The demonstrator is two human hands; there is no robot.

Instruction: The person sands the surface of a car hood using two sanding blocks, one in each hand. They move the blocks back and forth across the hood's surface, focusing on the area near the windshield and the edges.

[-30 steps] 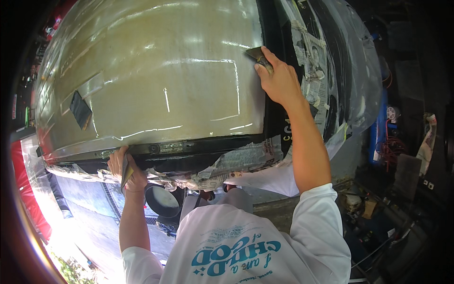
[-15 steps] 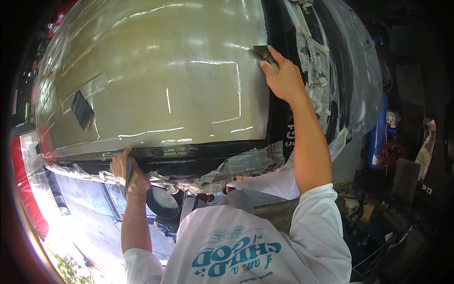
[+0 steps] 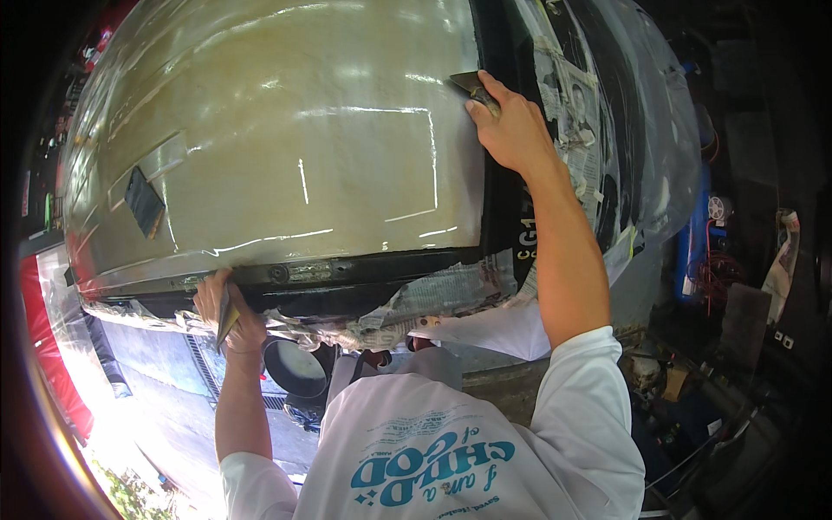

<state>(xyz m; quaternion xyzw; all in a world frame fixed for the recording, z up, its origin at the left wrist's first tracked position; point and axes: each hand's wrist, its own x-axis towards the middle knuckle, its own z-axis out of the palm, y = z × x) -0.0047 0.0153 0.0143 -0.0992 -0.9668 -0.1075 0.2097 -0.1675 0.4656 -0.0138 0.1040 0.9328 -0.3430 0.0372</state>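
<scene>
A broad, glossy beige-grey vehicle panel (image 3: 269,165) spans the view in front of me. My right hand (image 3: 511,126) is closed round a scraper (image 3: 475,88) with a dark, flat blade, which lies at the panel's right edge beside the black border strip. My left hand (image 3: 230,312) rests on the near black edge (image 3: 347,275) of the vehicle. Between its fingers and thumb stands a thin flat piece (image 3: 227,319), dark with a yellowish face; its exact kind is unclear. A dark rectangular pad or block (image 3: 144,204) lies on the panel's left part.
Newspaper masking (image 3: 459,286) and tape run along the near and right edges. Clear plastic sheeting (image 3: 663,165) covers the area farther right. Below the near edge stands a round black bucket (image 3: 295,367). A coiled reddish hose (image 3: 718,273) hangs at the right.
My right hand and the scraper have slid slightly away from me and to the left. The whole view has shifted a little; my left hand keeps its place on the edge.
</scene>
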